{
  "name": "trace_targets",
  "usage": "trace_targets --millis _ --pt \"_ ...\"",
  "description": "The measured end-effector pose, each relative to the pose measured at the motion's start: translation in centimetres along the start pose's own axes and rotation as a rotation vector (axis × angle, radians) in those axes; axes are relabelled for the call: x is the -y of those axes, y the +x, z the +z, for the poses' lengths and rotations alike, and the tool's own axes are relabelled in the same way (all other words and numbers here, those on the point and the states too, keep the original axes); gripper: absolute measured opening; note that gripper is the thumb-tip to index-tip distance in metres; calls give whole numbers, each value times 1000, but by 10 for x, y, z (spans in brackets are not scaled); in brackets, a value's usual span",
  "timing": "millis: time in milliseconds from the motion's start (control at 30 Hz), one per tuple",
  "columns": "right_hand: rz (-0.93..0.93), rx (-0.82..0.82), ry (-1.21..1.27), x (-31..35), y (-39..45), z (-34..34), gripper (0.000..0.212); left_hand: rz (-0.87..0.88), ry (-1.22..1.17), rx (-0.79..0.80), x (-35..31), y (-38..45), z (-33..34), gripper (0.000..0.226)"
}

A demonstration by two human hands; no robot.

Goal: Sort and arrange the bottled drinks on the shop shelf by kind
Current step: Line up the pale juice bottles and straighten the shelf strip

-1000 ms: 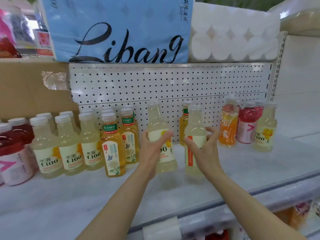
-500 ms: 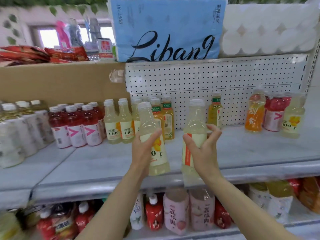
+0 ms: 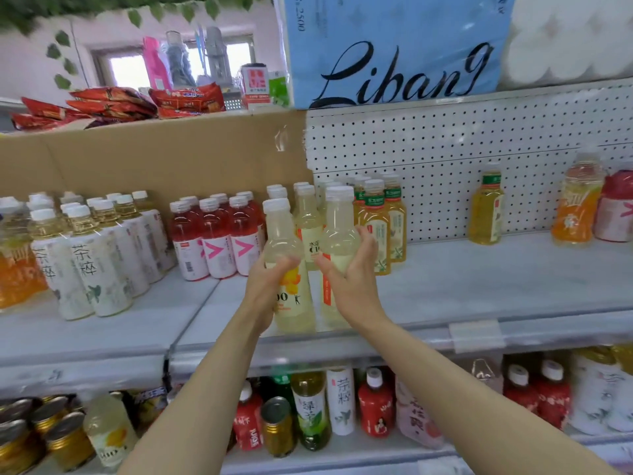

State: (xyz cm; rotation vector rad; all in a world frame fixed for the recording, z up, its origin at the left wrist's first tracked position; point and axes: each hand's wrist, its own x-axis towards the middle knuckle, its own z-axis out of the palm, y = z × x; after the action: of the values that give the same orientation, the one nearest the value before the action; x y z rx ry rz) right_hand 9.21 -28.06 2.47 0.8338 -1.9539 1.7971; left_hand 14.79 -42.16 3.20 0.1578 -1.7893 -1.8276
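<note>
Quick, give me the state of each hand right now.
Left hand: grips a pale C100 bottle.
Right hand: holds a second pale bottle, the one with an orange label strip.

Back panel: white pegboard (image 3: 479, 159) stands behind the right part of the shelf board (image 3: 479, 286).
Cardboard: a brown sheet (image 3: 154, 159) joins the pegboard on its left side.
Window: a bright window (image 3: 126, 68) is up and far left of the pegboard, in a pale wall (image 3: 96, 32).
Leaves: green leaves (image 3: 61, 39) hang beside the window.
Light: soft daylight, no hard shadows.
</note>
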Motion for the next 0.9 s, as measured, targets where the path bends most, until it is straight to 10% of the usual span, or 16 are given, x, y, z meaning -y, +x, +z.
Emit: trace_targets --millis 267,900 --pt "115 52 -218 -18 31 34 93 -14 281 45 11 46 -27 73" --pt "262 78 -473 -65 95 72 84 6 662 -156 36 117 -39 67"
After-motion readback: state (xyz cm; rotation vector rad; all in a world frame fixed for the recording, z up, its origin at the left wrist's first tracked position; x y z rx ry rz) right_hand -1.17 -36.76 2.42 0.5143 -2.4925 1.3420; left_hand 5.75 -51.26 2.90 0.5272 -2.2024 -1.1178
